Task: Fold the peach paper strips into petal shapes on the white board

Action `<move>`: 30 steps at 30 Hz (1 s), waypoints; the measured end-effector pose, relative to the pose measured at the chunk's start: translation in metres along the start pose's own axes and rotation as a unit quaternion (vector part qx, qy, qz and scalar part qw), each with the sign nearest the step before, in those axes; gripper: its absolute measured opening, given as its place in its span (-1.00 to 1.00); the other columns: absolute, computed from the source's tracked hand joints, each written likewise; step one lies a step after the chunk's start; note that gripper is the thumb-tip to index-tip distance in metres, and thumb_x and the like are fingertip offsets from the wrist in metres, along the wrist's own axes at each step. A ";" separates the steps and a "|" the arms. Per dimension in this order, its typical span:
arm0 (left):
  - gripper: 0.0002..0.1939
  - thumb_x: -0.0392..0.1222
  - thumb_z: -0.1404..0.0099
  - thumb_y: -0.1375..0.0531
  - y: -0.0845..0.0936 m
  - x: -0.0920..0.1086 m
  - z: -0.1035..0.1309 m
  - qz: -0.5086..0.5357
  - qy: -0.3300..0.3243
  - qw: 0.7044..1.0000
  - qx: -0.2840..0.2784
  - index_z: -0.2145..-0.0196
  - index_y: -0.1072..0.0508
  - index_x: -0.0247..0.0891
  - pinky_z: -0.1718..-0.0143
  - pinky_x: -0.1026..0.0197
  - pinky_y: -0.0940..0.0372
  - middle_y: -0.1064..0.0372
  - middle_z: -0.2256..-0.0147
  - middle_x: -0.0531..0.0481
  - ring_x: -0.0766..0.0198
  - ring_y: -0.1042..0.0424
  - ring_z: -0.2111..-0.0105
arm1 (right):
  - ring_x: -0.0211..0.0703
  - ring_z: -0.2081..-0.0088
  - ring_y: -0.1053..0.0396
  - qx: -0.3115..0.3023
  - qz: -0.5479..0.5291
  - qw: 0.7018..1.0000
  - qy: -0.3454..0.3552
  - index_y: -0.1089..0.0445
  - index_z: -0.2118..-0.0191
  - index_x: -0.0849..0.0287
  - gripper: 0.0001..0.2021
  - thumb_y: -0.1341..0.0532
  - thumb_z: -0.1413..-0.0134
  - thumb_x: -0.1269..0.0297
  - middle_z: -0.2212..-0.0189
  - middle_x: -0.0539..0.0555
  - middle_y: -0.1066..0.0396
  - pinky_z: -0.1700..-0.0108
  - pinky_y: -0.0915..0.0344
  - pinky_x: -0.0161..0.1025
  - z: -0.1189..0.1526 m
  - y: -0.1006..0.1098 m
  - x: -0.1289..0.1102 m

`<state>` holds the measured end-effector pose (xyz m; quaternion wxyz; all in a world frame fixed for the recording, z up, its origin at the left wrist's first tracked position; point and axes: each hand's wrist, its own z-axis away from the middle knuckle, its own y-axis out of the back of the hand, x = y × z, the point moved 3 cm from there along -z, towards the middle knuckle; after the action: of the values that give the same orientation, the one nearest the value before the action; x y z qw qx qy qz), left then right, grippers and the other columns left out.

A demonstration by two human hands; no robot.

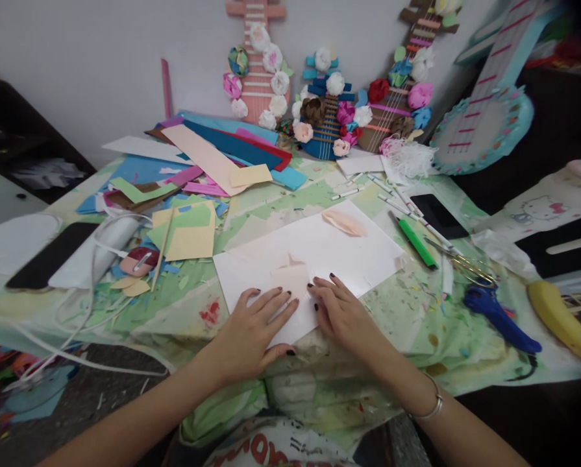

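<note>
A large white sheet [251,259] lies at an angle on the green-stained table cover. My left hand [258,324] rests flat on its near part, fingers spread, their tips on a small pale pink piece of paper [290,275] with an upturned far edge. Just to the right, my right hand [336,311] touches the sheet beside the pink piece, its fingers bent and thumb tucked under. Whether anything sits beneath those fingers is hidden. Farther back on the sheet lies a folded peach paper petal [346,222].
Coloured paper strips [222,155] pile up at the back left. Markers, a green cutter [417,243], scissors [470,267], a blue glue gun [499,318] and a banana [560,318] lie on the right. Flower-decorated paper guitars [324,123] lean on the wall. Left are a phone [51,256] and cables.
</note>
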<state>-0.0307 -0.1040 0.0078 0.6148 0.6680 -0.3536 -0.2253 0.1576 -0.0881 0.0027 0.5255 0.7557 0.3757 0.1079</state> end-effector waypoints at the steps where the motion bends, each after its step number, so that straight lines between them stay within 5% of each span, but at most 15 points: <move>1: -0.39 0.09 -0.35 0.01 0.000 0.001 -0.001 0.002 0.003 1.000 -0.002 -0.25 -0.07 -0.28 -0.09 -0.15 0.08 -0.14 -0.19 -0.22 -0.06 -0.07 -0.17 | -0.01 -0.08 -0.29 0.000 0.000 1.000 0.000 -0.22 -0.01 0.29 -0.69 0.00 -0.14 0.52 0.15 0.23 -0.43 -0.17 -0.21 0.12 -0.001 0.001 0.001; 6: -0.36 0.07 -0.28 -0.12 0.000 0.004 -0.018 0.007 0.059 0.998 0.001 -0.20 -0.13 -0.29 0.00 -0.17 -0.08 -0.15 -0.13 -0.31 -0.15 -0.14 -0.08 | -0.03 -0.05 -0.29 0.046 -0.021 0.999 -0.011 -0.23 -0.02 0.26 -0.68 -0.04 -0.14 0.51 0.13 0.24 -0.43 -0.15 -0.19 0.14 -0.003 0.005 0.004; 10: -0.71 -0.21 -0.34 -0.07 0.002 -0.007 -0.036 0.071 0.076 0.993 0.054 0.01 -0.28 -0.37 0.06 -0.04 -0.23 -0.28 0.07 -0.24 0.03 -0.25 0.06 | -0.02 -0.05 -0.25 0.046 -0.083 0.995 -0.004 -0.30 0.05 0.17 -0.70 -0.14 -0.08 0.53 0.15 0.15 -0.47 -0.07 -0.24 0.08 -0.009 0.003 0.004; 13: -0.87 -0.31 -0.35 -0.02 0.003 -0.020 -0.041 0.096 0.047 0.991 0.085 0.18 -0.32 -0.35 0.05 0.04 -0.28 -0.29 0.13 -0.19 0.12 -0.29 0.09 | -0.07 0.04 -0.30 0.007 -0.136 0.990 -0.037 -0.36 0.14 0.15 -0.73 -0.16 -0.04 0.57 0.19 0.11 -0.47 0.01 -0.30 -0.04 -0.019 0.000 0.008; 18: -0.82 -0.38 -0.36 0.04 0.001 -0.032 -0.041 0.029 -0.035 0.996 0.080 0.23 -0.35 -0.38 0.01 0.05 -0.30 -0.26 0.05 -0.24 0.12 -0.29 0.02 | -0.15 0.19 -0.37 -0.015 -0.145 0.986 -0.078 -0.41 0.22 0.17 -0.78 -0.21 0.01 0.57 0.27 0.08 -0.47 0.12 -0.32 -0.16 -0.030 0.001 0.014; 24: -0.83 -0.36 -0.35 0.03 0.002 -0.035 -0.047 0.116 -0.025 0.989 0.091 0.31 -0.34 -0.33 -0.03 0.05 -0.28 -0.17 -0.02 -0.22 0.16 -0.30 0.01 | -0.11 0.16 -0.35 -0.030 -0.116 0.992 -0.030 -0.41 0.26 0.19 -0.89 -0.21 -0.06 0.47 0.32 0.07 -0.49 0.06 -0.27 -0.13 -0.032 0.000 0.010; 30: -0.90 -0.35 -0.32 -0.02 0.004 -0.037 -0.053 0.230 0.010 0.970 0.082 0.30 -0.32 -0.28 0.01 0.09 -0.28 -0.20 0.06 -0.14 0.21 -0.30 0.05 | -0.05 0.08 -0.27 0.049 -0.046 0.997 0.032 -0.41 0.12 0.20 -0.80 -0.12 -0.15 0.46 0.16 0.14 -0.47 0.05 -0.24 -0.06 -0.032 -0.002 0.001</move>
<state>-0.0170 -0.0412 0.0140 0.5970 0.6189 -0.5087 -0.0417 0.1394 -0.0646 0.0149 0.4801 0.7583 0.4318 0.0893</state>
